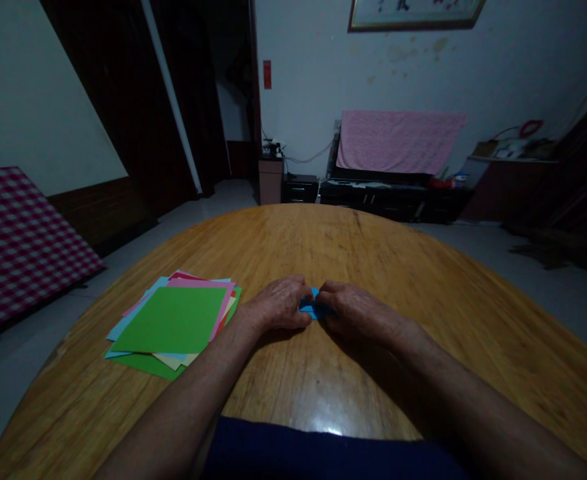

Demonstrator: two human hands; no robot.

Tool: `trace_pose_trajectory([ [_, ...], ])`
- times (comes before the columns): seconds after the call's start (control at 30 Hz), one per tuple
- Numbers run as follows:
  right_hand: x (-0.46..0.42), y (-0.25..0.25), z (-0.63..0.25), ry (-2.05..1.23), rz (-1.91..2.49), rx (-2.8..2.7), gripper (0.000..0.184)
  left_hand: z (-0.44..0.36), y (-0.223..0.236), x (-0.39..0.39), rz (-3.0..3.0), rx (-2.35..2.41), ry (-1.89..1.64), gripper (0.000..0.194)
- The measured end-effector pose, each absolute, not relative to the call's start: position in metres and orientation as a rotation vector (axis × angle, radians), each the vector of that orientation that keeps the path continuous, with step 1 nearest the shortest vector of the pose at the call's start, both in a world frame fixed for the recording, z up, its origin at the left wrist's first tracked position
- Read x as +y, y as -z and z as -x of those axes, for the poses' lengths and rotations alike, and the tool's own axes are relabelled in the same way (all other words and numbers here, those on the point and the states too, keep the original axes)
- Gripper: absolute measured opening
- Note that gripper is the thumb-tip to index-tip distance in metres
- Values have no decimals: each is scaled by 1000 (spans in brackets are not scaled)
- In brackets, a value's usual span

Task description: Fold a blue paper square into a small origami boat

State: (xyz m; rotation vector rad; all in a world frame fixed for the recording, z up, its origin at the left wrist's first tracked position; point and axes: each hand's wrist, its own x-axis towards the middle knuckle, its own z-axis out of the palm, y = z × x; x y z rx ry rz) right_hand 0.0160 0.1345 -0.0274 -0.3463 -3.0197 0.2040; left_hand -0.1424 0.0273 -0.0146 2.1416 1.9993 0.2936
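Observation:
Between my two hands, low over the middle of the table, is a small piece of folded blue paper (313, 311). My left hand (284, 303) grips its left side, with thumb and fingers bent around the edge. On the right side, my right hand (346, 303) has its fingers curled over the paper and covers much of it. Only a narrow strip of blue shows between the hands, so the full folded shape is hidden. Left of my left forearm lies a loose stack of coloured paper sheets (171, 320), a green one on top.
The round wooden table (313, 247) spreads around my hands. Beyond it, a pink cloth (398, 140) drapes over a dark screen-like object on a low black cabinet (373, 197). A red-and-white checked cloth (23, 247) hangs at the left.

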Motion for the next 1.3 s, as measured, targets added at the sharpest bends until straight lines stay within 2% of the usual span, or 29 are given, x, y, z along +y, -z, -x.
trace_pose_trajectory([
  [0.47,135,17,-22,-342,289,-3054,24,142,23,30,-2241,2029,-238,14],
  [0.9,130,24,-17,-116,421,-3011,17,146,21,30,-2254,2001,-275,16],
  [1.3,134,15,-23,-316,327,-3043,23,147,27,33,-2239,2036,-279,15],
])
